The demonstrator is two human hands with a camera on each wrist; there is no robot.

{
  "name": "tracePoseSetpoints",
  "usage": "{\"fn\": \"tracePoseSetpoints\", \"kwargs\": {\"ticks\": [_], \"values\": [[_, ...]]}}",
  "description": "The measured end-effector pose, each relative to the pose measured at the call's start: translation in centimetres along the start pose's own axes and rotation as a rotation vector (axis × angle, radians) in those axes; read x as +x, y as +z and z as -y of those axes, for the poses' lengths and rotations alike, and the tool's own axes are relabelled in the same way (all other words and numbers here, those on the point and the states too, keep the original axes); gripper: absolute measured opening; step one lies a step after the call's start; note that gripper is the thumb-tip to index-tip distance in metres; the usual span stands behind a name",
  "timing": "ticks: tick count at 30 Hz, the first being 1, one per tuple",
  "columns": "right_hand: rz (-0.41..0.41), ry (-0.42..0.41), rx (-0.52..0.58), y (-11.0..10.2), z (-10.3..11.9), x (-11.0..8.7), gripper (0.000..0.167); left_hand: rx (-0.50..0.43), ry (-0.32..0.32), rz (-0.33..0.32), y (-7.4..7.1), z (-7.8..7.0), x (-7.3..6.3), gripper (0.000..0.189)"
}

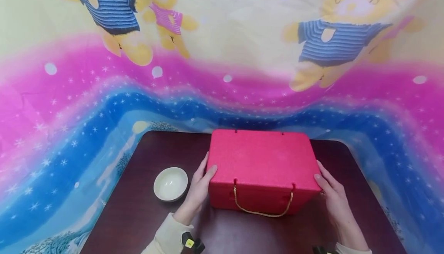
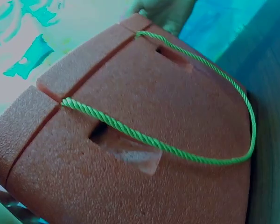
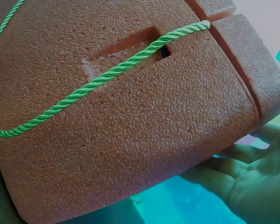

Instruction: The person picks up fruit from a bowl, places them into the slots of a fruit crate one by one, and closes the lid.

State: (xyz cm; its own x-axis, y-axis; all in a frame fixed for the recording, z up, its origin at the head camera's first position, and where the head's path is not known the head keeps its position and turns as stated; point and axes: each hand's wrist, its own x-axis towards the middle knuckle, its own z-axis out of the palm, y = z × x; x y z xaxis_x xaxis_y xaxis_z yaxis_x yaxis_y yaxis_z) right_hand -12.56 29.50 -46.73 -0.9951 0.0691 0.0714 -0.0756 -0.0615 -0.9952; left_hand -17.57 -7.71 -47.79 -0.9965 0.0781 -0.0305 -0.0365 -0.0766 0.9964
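Observation:
A red foam box (image 1: 261, 157) with its lid on stands on the dark table, front side towards me. A twisted gold cord handle (image 1: 262, 214) hangs in a loop from two slots at the front; it looks green in both wrist views. My left hand (image 1: 198, 190) grips the box's left side, thumb at the lid's front corner and fingers along the side. At the right side, my right hand (image 1: 335, 200) holds the box the same way, with its fingers (image 3: 245, 154) just below the lid seam. Recessed notches (image 3: 116, 60) show behind the cord.
A white-lined bowl (image 1: 170, 184) with a dark outside sits on the table, close to the left of my left hand. The table (image 1: 138, 215) has rounded far corners. A cloth printed with bears (image 1: 243, 80) surrounds it at the back and sides.

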Motion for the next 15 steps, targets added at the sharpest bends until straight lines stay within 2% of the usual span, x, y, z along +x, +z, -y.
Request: {"fn": "tracePoseSetpoints", "kwargs": {"ticks": [4,6,8,12,15], "values": [[-0.008,-0.028,0.004,-0.3,-0.1,-0.3,0.056,0.015,0.028,0.011,-0.3,0.0,0.0,0.067],[0.026,-0.013,-0.022,-0.9,0.2,-0.1,0.056,0.0,0.016,0.036,-0.6,-0.3,0.4,0.068],[0.1,0.039,-0.055,-1.9,0.7,0.6,0.058,0.013,-0.014,0.068,-1.1,-1.0,1.3,0.07],[0.273,0.161,-0.192,-4.3,1.8,3.6,0.062,0.105,-0.084,0.135,-2.0,-3.0,4.7,0.072],[0.324,0.191,-0.334,-5.0,2.1,6.8,0.067,0.192,-0.141,0.162,-2.5,-4.0,7.9,0.067]]}}
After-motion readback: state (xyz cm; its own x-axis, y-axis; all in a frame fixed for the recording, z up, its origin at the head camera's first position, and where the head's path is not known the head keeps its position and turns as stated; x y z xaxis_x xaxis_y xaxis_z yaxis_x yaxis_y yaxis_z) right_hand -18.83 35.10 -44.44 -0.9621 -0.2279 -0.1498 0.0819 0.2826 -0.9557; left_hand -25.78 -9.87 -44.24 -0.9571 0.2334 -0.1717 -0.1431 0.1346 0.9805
